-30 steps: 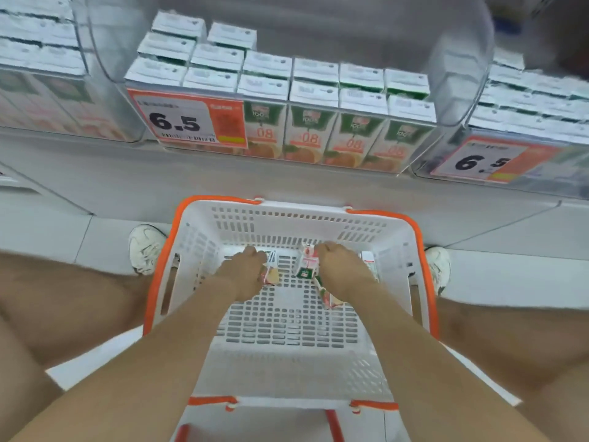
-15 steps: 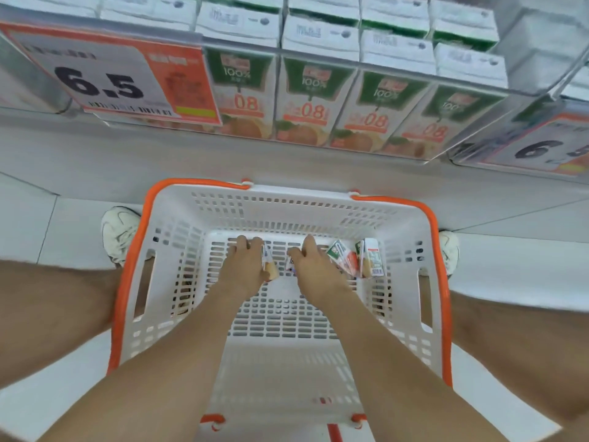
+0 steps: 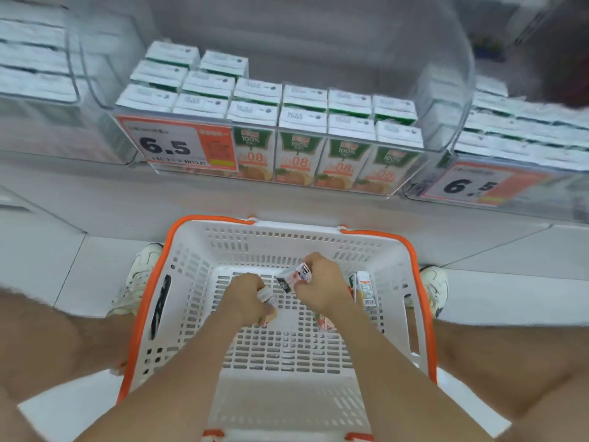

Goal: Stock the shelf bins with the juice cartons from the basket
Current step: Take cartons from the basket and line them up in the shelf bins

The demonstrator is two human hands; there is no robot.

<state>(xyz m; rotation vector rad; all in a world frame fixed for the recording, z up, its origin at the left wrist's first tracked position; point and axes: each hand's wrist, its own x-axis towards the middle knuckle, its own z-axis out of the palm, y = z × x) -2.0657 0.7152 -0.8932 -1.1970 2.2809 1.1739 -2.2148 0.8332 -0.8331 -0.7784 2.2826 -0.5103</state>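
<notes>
Reaching into the basket [image 3: 318,231], your left hand [image 3: 245,301] grips one juice carton [image 3: 266,295] and your right hand [image 3: 322,288] a second carton [image 3: 294,277]. A third carton [image 3: 365,288] stands against the basket's right wall. The middle shelf bin [image 3: 452,74] looks mostly full, with room at its back, so little seems left.

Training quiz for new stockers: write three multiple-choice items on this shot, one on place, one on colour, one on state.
1. The upright loose carton in the basket sits: A) right of the right hand; B) against the left wall; C) on the floor.
2. The basket's rim trim is: A) blue; B) orange; C) green.
3. The right hand: A) lies open; B) grips a carton; C) touches the shelf.
Key: 1 A, it sits by the right wall; 2 B, orange bands edge it; 3 B, it curls round one.
</notes>
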